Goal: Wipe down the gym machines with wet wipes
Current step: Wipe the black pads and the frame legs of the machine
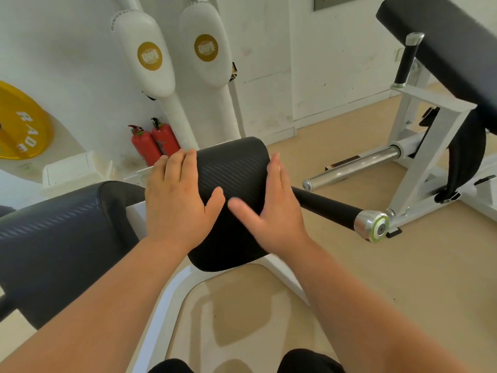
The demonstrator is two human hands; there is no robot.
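A black ribbed pad (234, 168) of a white-framed gym machine stands in the middle of the view. My left hand (180, 200) lies flat on the pad's left side, fingers straight and pointing away. My right hand (271, 208) lies against the pad's right side, fingers straight, thumb spread over the top; it is slightly blurred. No wet wipe shows in either hand. A black handle bar (328, 207) with a silver, green-ringed end cap sticks out to the right of the pad.
A second black pad (53, 238) lies at the left. Two red fire extinguishers (154, 144) stand by the wall behind. A yellow weight plate (21, 125) hangs far left. Another white machine (441, 125) with a black bench and chrome bar stands at the right on the beige floor.
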